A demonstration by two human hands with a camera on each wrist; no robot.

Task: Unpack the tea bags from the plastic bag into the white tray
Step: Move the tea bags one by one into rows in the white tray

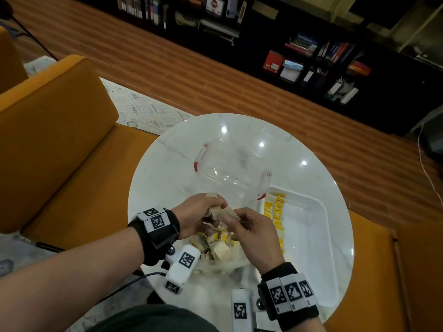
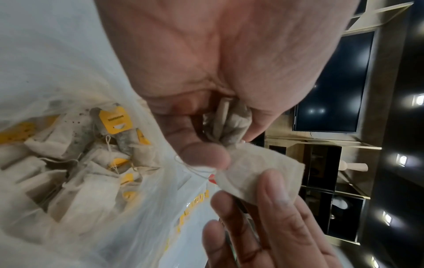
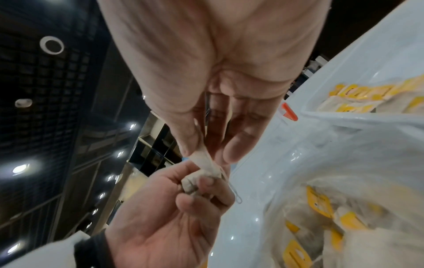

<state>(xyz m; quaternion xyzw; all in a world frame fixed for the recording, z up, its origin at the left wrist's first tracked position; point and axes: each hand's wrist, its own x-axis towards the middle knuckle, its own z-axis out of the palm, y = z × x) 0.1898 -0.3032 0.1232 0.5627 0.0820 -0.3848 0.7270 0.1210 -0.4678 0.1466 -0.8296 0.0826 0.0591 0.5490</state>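
Note:
Both hands meet above the open clear plastic bag [image 1: 230, 262], which lies on the table and holds several tea bags [image 2: 75, 163] with yellow tags. My left hand [image 1: 213, 212] grips a small bunch of tea bags [image 2: 229, 125] in its curled fingers. My right hand [image 1: 231, 219] pinches one tea bag [image 2: 259, 172] at the edge of that bunch between thumb and fingers; the same tea bag [image 3: 204, 161] shows in the right wrist view. The white tray [image 1: 321, 236] stands right of the hands, with a row of yellow-tagged tea bags [image 1: 275, 212] along its left wall.
A clear container [image 1: 230, 164] with red clips sits behind the hands on the round white marble table [image 1: 167, 168]. Orange sofa cushions [image 1: 55, 140] surround the table on the left and right. Dark bookshelves [image 1: 311, 56] line the far wall.

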